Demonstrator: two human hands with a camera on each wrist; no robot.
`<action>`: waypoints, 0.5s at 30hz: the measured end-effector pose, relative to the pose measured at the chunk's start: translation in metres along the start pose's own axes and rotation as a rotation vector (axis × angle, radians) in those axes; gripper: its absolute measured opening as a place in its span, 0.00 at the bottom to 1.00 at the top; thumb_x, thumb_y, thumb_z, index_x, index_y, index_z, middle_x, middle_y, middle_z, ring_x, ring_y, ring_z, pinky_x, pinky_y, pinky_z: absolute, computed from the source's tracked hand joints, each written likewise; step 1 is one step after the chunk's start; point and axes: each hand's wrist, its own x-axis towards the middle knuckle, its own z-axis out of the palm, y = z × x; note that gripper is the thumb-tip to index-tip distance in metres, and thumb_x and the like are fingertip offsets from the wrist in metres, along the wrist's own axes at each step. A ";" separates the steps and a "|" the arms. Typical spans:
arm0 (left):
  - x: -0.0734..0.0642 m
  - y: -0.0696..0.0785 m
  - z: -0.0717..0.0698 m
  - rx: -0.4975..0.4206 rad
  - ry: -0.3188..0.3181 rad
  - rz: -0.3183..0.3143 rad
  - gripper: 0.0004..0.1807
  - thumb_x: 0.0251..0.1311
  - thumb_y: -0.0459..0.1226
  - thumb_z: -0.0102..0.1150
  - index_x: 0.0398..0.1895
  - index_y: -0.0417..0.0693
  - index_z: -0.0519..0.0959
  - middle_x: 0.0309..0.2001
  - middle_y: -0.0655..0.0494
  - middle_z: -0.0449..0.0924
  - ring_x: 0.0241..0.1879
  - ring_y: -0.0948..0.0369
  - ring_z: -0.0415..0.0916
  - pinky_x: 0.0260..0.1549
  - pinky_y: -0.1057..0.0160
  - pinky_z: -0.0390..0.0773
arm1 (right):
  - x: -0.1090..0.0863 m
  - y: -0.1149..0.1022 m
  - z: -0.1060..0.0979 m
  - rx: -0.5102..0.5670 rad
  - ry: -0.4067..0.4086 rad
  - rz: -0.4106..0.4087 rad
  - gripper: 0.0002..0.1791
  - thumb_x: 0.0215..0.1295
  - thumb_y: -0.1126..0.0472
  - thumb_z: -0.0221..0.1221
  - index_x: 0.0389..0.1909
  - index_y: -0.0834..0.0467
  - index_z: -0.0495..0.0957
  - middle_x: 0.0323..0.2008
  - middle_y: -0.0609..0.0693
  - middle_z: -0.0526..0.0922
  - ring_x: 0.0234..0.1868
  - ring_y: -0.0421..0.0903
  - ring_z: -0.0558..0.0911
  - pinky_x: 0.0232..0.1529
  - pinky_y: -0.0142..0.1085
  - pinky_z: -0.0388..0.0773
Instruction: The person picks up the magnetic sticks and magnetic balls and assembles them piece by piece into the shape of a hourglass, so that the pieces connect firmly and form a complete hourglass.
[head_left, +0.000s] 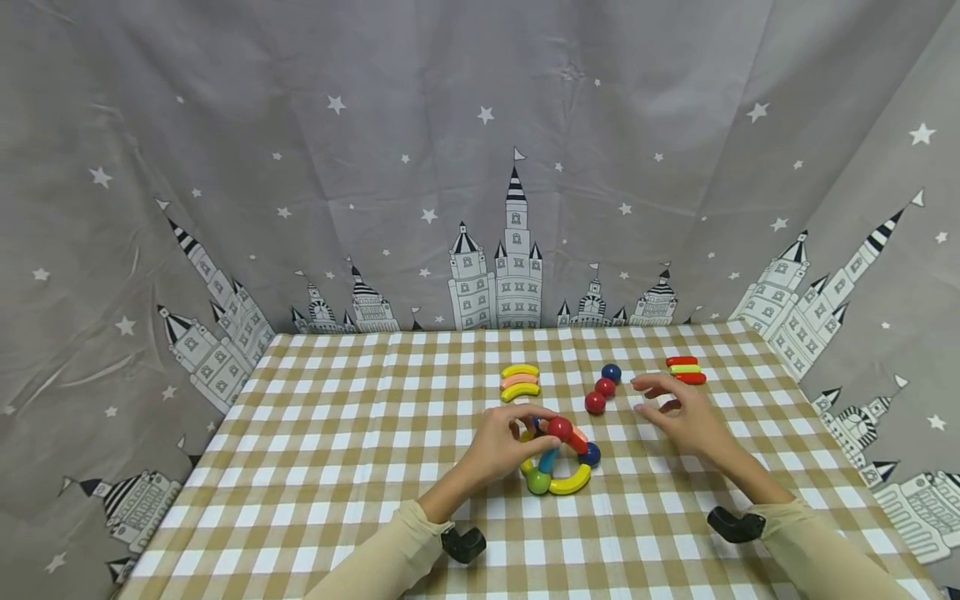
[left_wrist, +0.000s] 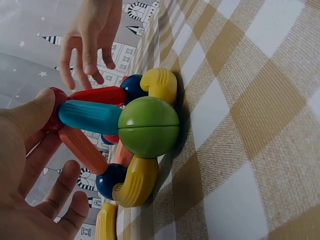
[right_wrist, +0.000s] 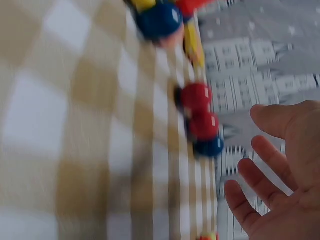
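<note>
A ball-and-stick toy frame stands on the checked cloth, with a red ball [head_left: 559, 428] at its top. My left hand [head_left: 498, 443] pinches that ball between thumb and fingers. From it a blue stick [left_wrist: 90, 116], a red stick [left_wrist: 97, 95] and an orange stick [left_wrist: 84, 150] slope down. Below, yellow curved sticks [head_left: 572, 481] join a green ball [left_wrist: 149, 127] and dark blue balls [head_left: 589, 454] in a ring. My right hand [head_left: 686, 421] hovers holding nothing, fingers apart and slightly bent, right of a row of loose balls [head_left: 605, 387].
Behind the frame lie yellow and orange curved sticks [head_left: 521, 381] side by side. At the back right is a small stack of red and yellow-green sticks [head_left: 684, 369]. A grey curtain [head_left: 420, 167] with printed castles rises behind the table [head_left: 315, 433].
</note>
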 end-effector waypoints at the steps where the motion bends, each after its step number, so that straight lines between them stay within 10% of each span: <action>1: 0.000 0.000 0.000 0.000 0.002 0.005 0.17 0.61 0.47 0.73 0.53 0.57 0.87 0.42 0.70 0.85 0.39 0.52 0.78 0.34 0.67 0.74 | 0.002 0.005 -0.004 -0.008 0.014 -0.001 0.21 0.64 0.68 0.69 0.58 0.62 0.80 0.53 0.59 0.85 0.50 0.58 0.83 0.43 0.45 0.84; 7: 0.000 -0.001 0.000 -0.004 0.011 0.019 0.17 0.61 0.47 0.74 0.53 0.57 0.87 0.41 0.69 0.86 0.39 0.53 0.79 0.34 0.65 0.75 | 0.007 0.032 -0.022 -0.036 0.091 -0.012 0.22 0.64 0.69 0.69 0.59 0.64 0.78 0.54 0.63 0.83 0.51 0.64 0.82 0.43 0.49 0.82; 15: 0.000 -0.002 0.001 -0.011 0.020 0.030 0.17 0.60 0.47 0.74 0.51 0.57 0.88 0.45 0.70 0.86 0.38 0.52 0.79 0.34 0.63 0.76 | 0.014 0.062 -0.034 -0.092 0.125 0.044 0.25 0.62 0.69 0.71 0.60 0.64 0.78 0.51 0.67 0.83 0.47 0.63 0.83 0.39 0.28 0.78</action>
